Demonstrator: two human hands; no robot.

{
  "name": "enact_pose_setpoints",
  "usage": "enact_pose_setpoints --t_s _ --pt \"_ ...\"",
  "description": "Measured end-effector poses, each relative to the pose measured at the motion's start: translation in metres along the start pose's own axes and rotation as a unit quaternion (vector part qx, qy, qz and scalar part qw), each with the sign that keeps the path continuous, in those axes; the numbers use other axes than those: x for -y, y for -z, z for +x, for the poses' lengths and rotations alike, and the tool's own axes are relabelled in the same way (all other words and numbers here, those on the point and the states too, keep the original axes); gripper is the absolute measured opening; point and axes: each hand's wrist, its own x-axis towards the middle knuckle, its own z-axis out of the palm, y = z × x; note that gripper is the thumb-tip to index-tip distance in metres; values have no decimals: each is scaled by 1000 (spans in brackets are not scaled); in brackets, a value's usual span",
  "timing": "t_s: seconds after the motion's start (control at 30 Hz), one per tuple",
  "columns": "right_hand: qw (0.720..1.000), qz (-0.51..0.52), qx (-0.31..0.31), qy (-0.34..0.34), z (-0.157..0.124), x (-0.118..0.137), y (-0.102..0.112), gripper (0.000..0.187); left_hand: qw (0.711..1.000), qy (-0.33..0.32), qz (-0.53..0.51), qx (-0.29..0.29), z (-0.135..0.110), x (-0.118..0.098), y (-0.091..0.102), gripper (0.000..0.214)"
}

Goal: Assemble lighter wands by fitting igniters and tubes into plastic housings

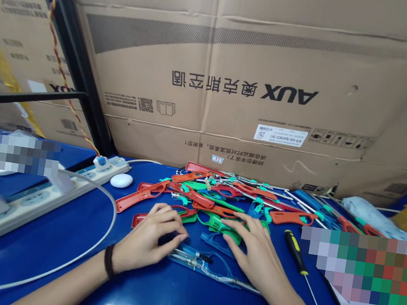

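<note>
My left hand [150, 239] rests on the blue table [173, 301], fingers curled in a loose pinch over the near end of a clear blue plastic tool [205, 265]. My right hand [250, 246] lies flat with fingers stretched out, touching a green handle piece [216, 221] and the same blue tool. A black band circles my left wrist. Behind both hands lies a pile of red, green and blue plastic handle tools [220, 196] with thin metal rods.
A screwdriver with a black and yellow handle [297, 253] lies right of my right hand. A white power strip [40, 194] with cable and a white oval object [122, 180] sit at left. Large cardboard boxes [238, 76] wall off the back.
</note>
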Motion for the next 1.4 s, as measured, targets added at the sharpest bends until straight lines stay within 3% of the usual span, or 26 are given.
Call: enact_pose_setpoints --t_s 0.2,0.37,0.53,0.67,0.83,0.97,1.17,1.4 --pt "1000 22 -18 11 3 1 0 7 999 -15 1 -35 0 -17 -10 13" --pt "992 97 -63 46 0 6 6 7 996 -23 -9 -81 8 -40 -25 27" --pt "981 183 -48 35 -5 12 4 5 990 14 -38 -132 17 -35 -34 26" --pt "965 258 -34 39 -9 17 -3 5 987 4 -73 -142 18 -29 -33 12" --pt "950 294 -48 91 -12 22 -3 13 986 29 -118 -117 16 -30 -33 14" --pt "953 300 0 51 -13 24 -2 12 978 35 -151 -141 15 -30 -35 4" --pt "913 405 37 -25 -9 25 -6 9 979 -22 -139 -148 14 -30 -31 6" --pt "892 444 64 -54 -8 26 -5 27 978 2 -142 -149 15 -25 -31 16"
